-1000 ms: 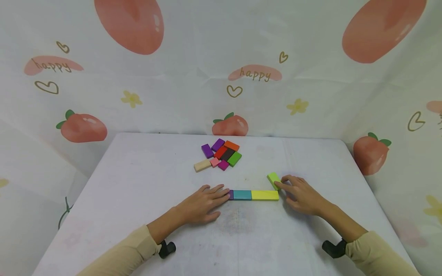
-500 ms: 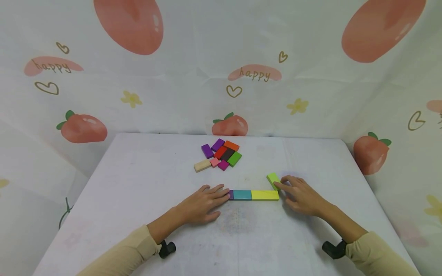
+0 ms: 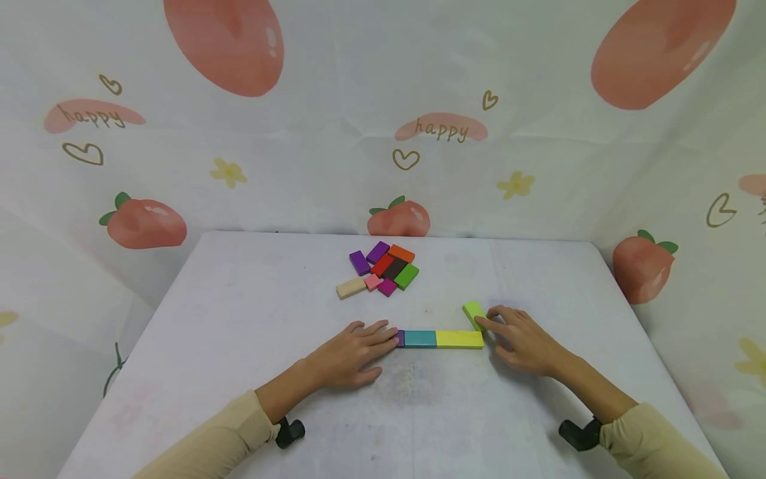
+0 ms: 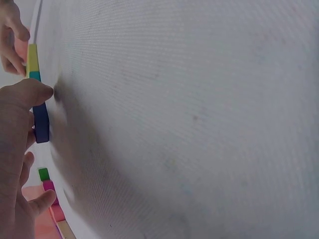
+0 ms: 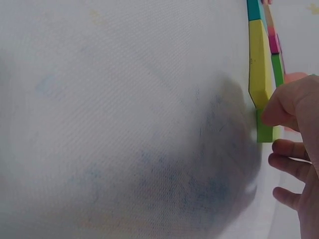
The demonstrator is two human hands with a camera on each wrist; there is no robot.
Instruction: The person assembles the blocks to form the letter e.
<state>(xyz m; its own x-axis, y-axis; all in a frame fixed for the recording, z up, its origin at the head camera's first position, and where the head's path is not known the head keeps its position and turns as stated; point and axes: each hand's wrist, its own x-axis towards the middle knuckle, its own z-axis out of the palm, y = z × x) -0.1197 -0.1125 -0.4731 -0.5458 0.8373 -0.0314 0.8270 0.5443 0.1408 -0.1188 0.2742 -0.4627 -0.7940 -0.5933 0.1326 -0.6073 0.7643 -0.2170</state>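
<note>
A row of flat blocks lies across the table: a purple block, a teal block and a yellow block. My left hand rests over the purple block's left part with spread fingers, hiding much of it; the left wrist view shows more of this dark block. A lime-green block lies slanted, its near end by the yellow block's right end. With its index finger, my right hand touches the lime block's right side. The thumb is near the blocks' joint in the right wrist view.
Farther back is a cluster of loose blocks, among them a plain wooden block, a red block, an orange block and a green block. A printed cloth hangs behind the white table.
</note>
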